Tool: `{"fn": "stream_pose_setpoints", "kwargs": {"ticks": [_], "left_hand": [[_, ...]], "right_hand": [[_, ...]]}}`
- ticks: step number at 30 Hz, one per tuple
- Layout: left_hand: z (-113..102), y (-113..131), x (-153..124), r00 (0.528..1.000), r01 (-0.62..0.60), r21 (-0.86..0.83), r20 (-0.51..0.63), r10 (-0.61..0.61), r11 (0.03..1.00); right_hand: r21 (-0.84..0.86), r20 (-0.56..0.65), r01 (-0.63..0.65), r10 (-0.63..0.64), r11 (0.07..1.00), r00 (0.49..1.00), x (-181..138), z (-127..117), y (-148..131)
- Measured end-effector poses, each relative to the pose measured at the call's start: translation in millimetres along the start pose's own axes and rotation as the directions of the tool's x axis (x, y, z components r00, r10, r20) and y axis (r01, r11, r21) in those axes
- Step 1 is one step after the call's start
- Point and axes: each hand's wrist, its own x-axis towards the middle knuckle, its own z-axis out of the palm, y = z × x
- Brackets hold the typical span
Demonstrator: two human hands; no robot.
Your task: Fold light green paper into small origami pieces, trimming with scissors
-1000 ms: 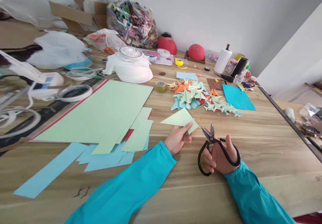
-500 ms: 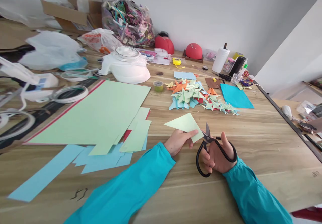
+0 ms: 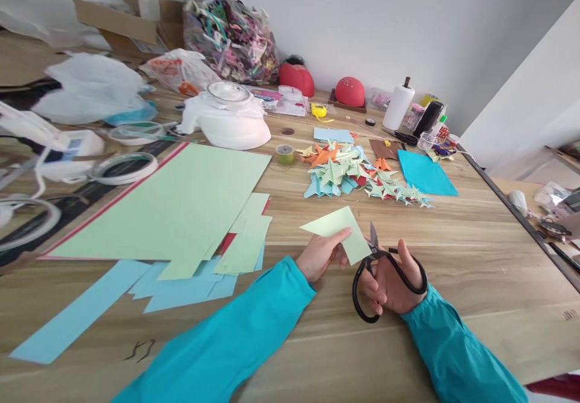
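Note:
Pinched in my left hand [image 3: 319,255] is a pale green piece of paper [image 3: 339,222] with a long point toward the left. Black-handled scissors [image 3: 373,252] are in my right hand [image 3: 393,282], with my fingers through the loops. Their blades are parted and point away from me, right at the paper's lower right edge; whether paper lies between them I cannot tell. Beyond my hands lies a heap of folded paper stars [image 3: 335,170] in green, orange, blue and red.
Large green sheets [image 3: 167,203] lie at left, with blue strips [image 3: 81,312] and smaller green pieces [image 3: 247,246] around them. A thread spool [image 3: 285,155] and a turquoise sheet [image 3: 426,172] sit farther back. Bags, a white cap [image 3: 233,122] and red pincushions [image 3: 349,92] line the wall.
The green paper has tilted in my left hand, its right corner dropping lower beside the scissors and its top shifting slightly right. My right hand has hardly moved.

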Motion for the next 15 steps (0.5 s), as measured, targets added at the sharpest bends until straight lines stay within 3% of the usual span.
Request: {"fn": "stream_pose_setpoints", "kwargs": {"ticks": [15], "left_hand": [[-1.8, -4.0, 1.8, 0.998, -0.038, 0.012, -0.039, 0.038, 0.999]], "right_hand": [[-0.015, -0.021, 0.01, -0.011, 1.0, 1.0, 2.9, -0.7, 2.0]]}}
